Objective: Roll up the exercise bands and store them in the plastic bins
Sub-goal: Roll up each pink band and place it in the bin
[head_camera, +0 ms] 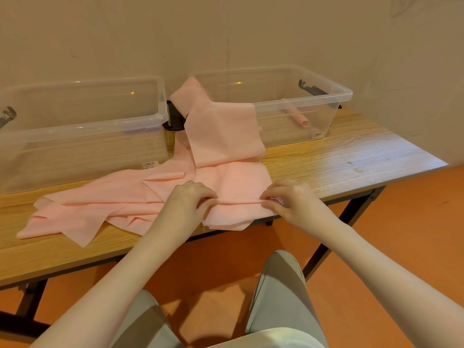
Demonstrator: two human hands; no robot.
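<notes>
Long pink exercise bands [221, 136] lie in a loose heap across the wooden table [339, 156], one draped over the rim of the right clear plastic bin [331, 96]. My left hand [190, 199] and my right hand [288, 197] pinch a narrow fold [238, 202] of a band at the table's front edge, fingers curled on it. A rolled pink band [298, 118] lies inside the right bin. The left clear bin [82, 126] holds nothing I can see.
Both bins stand against the beige wall, with black latches on their ends. Band ends spread to the left over the table [62, 222]. My knees in grey trousers sit below the table edge, above an orange floor.
</notes>
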